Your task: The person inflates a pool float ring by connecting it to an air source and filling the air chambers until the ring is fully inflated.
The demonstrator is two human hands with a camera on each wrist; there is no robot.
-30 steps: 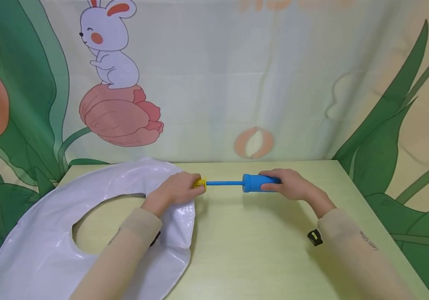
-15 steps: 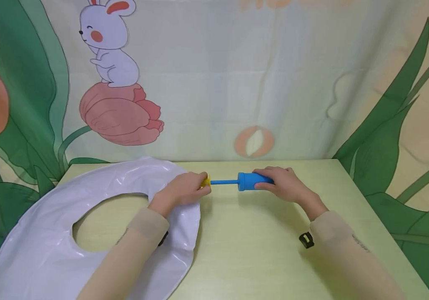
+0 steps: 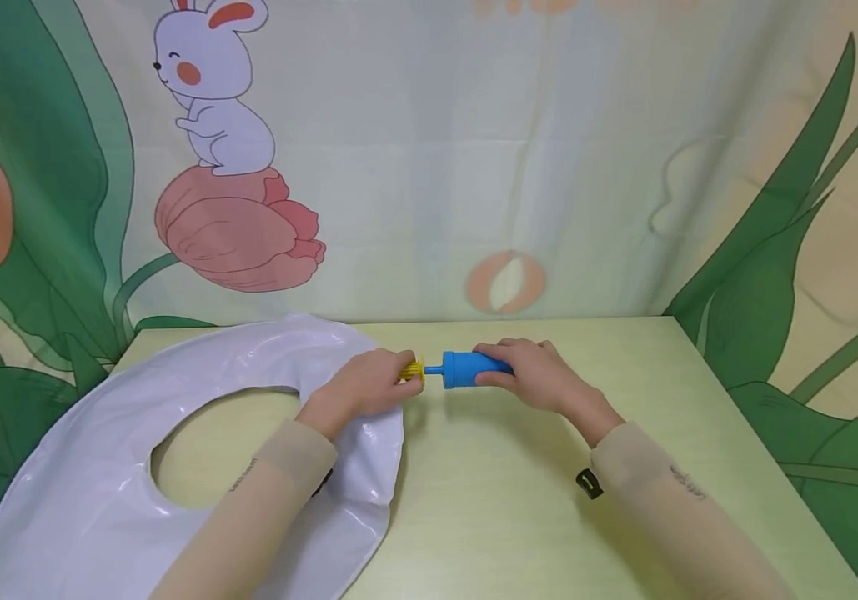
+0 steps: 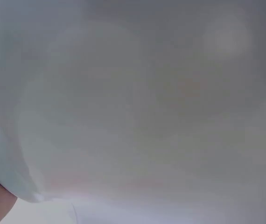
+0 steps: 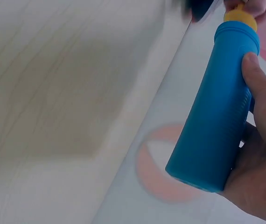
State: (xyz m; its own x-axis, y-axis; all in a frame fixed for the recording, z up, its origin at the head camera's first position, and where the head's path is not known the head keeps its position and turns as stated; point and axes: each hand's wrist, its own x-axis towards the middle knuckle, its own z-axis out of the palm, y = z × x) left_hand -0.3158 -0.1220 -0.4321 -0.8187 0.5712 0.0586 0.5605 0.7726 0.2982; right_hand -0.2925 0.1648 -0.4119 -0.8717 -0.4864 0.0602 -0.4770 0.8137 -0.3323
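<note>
A blue hand pump (image 3: 464,369) lies sideways above the table in the head view, a short length of its blue rod (image 3: 434,370) showing. My right hand (image 3: 541,374) grips the pump's barrel, thumb along its side in the right wrist view. At the other end, my left hand (image 3: 368,385) holds the yellow nozzle piece (image 3: 415,370), its fingers curled round it. Below the left hand spreads a partly filled white swim ring (image 3: 98,467). Its glossy pale surface (image 4: 133,112) fills nearly all of the left wrist view.
The pale yellow-green table (image 3: 474,517) carries the ring on its left side. Behind it hangs a curtain (image 3: 413,167) printed with a rabbit and tulips. A black strap end (image 3: 589,483) hangs at the right sleeve.
My right hand has moved left with the pump barrel, so less of the blue rod shows. My left hand has shifted slightly right, still holding the yellow piece.
</note>
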